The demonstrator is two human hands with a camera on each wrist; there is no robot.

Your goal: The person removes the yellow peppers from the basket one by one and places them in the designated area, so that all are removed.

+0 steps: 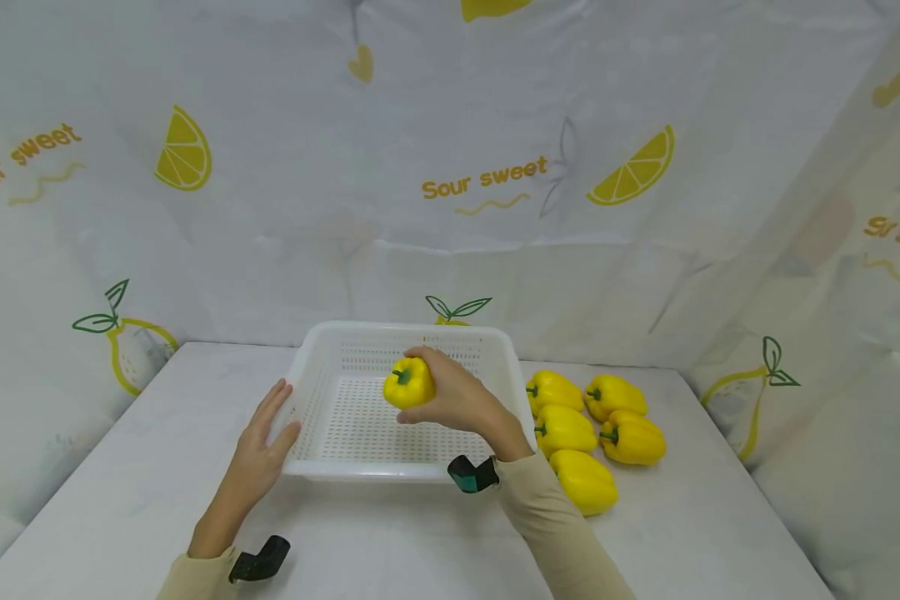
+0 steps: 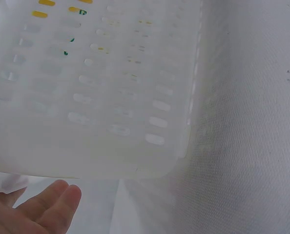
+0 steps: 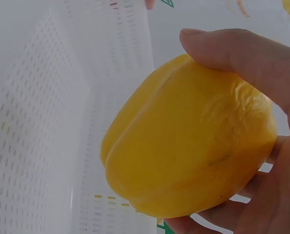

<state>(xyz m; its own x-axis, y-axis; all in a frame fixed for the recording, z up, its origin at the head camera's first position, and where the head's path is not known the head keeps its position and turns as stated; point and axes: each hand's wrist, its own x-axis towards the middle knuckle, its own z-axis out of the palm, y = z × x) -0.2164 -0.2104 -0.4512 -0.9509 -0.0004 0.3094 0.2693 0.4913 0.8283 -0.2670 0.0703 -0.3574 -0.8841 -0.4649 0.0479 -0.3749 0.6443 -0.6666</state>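
Note:
A yellow bell pepper [image 1: 408,384] with a green stem is gripped by my right hand [image 1: 457,393] over the white perforated basket [image 1: 401,473]. In the right wrist view the thumb lies along one side of the pepper [image 3: 184,141] and the fingers curl beneath it. My left hand [image 1: 261,450] is at the basket's left side, fingers fairly straight and thumb near the rim. Its fingertips show below the basket's wall [image 2: 86,151] in the left wrist view. Through the slots, the basket floor shows bare.
Several yellow bell peppers [image 1: 562,429] lie on the white tabletop [image 1: 705,500] just right of the basket. A white cloth backdrop [image 1: 285,208] printed with lemons and words rises behind the table. Each wrist wears a small dark camera [image 1: 261,560].

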